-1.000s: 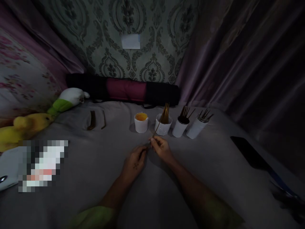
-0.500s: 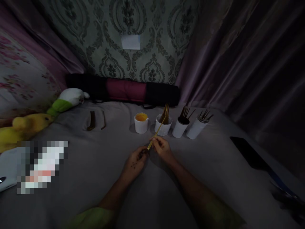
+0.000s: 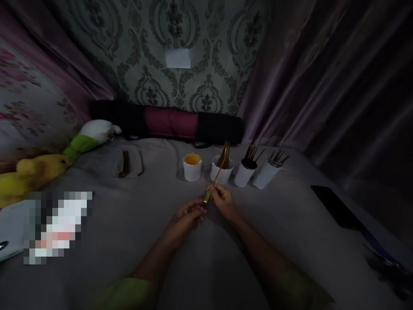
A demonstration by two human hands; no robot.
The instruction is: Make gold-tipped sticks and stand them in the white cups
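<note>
A slim gold-coloured paintbrush [image 3: 215, 180] slants up and away in front of me, its wide metal end low and its thin end over a white cup [image 3: 222, 174] of gold sticks. My right hand [image 3: 223, 202] pinches it around the middle. At the lower end, my left hand [image 3: 187, 219] has its fingers curled and pressed against the tip; the bristles are dark and mostly hidden there. Left of that cup stands a white cup [image 3: 192, 172] with a yellow inside. Two taller white cups, one [image 3: 244, 175] upright and one [image 3: 266, 175] tilted, hold several dark thin sticks.
Two thin dark pieces [image 3: 124, 163] lie on the grey cloth [image 3: 129, 224] at the left. Plush toys [image 3: 41, 172] and a blurred pale object [image 3: 64, 228] are on that side. A black flat object [image 3: 337, 206] lies right. A black-and-maroon roll [image 3: 171, 122] runs along the wall.
My left hand has turned so that the thumb side faces up, and its fingers have shifted at the brush's lower end. My right hand and the brush have moved slightly right.
</note>
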